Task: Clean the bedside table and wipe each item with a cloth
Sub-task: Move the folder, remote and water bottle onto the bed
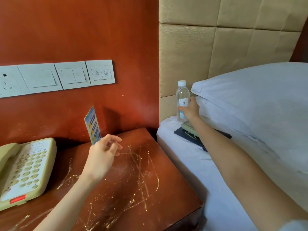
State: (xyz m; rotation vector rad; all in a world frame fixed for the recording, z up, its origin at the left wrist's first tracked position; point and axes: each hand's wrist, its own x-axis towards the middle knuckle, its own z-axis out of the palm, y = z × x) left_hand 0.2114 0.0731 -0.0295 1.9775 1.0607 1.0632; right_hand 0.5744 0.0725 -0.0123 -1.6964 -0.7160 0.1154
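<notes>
The reddish-brown bedside table (150,194) carries yellowish smears and crumbs across its top. My left hand (103,152) holds a colourful upright card (92,125) above the table's back part. A cream telephone (25,170) lies at the table's left. My right hand (190,109) reaches over the bed and grips a clear water bottle (182,94) with a white cap, standing upright on the mattress beside the pillow. Just below that hand a pale remote control (187,128) rests on a dark folder (186,134). No cloth is in view.
A row of white wall switches and a socket (66,75) runs along the red wall above the table. A white pillow (258,97) and white sheet (208,172) fill the right side, with a beige padded headboard (216,39) behind.
</notes>
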